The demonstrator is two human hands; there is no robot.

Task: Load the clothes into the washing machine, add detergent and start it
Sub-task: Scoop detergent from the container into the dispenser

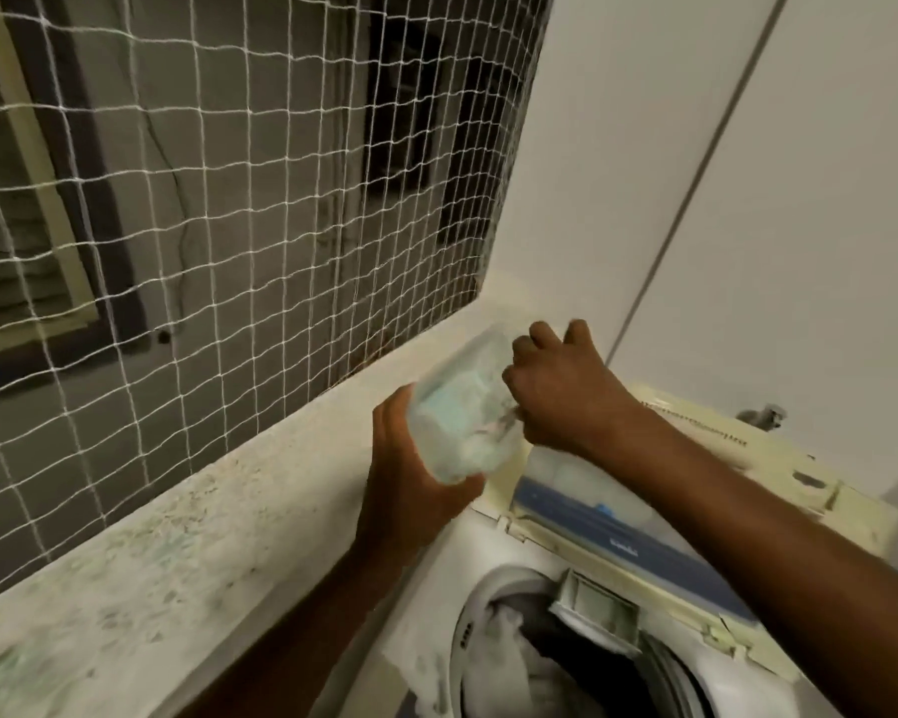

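Note:
My left hand point(410, 474) grips a clear plastic container point(462, 406) with pale blue-white detergent powder inside, tilted above the machine's back left corner. My right hand point(561, 391) is at the container's open mouth with its fingers closed, partly inside it; what it holds is hidden. Below, the top-loading washing machine point(436, 577) stands with its lid point(670, 551) raised. White and dark clothes point(530, 660) lie in the drum.
A speckled concrete ledge point(177, 531) runs along the left of the machine. Above it hangs a white safety net point(229, 199) over an opening. A white wall point(747, 173) rises behind the machine, with a tap point(763, 414) at the right.

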